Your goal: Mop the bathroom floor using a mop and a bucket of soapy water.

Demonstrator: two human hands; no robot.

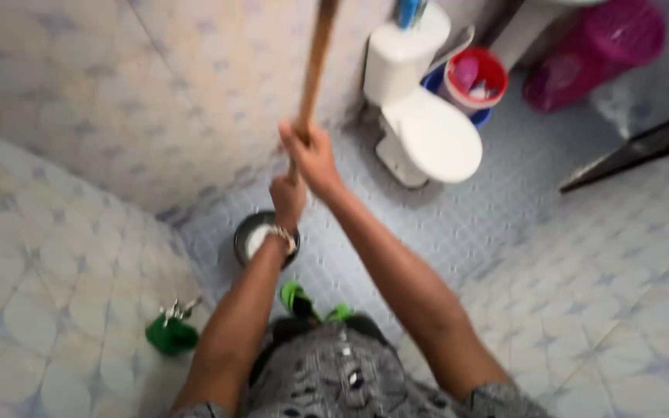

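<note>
**Both hands on a wooden pole in a tiled bathroom**

At the centre of the view, two bare arms reach away from the camera and grip a long wooden pole point(315, 66) that rises out of the top of the frame. Right hand point(311, 151) sits higher, fingers wrapped around the pole; left hand point(288, 197), with a wrist bracelet, closes on it just below. Beneath the hands, a dark round bowl point(251, 236) rests on the floor; its pale contents are too blurred to identify. A white toilet point(427, 131) stands far right, a green tap point(172, 331) near left.
</note>
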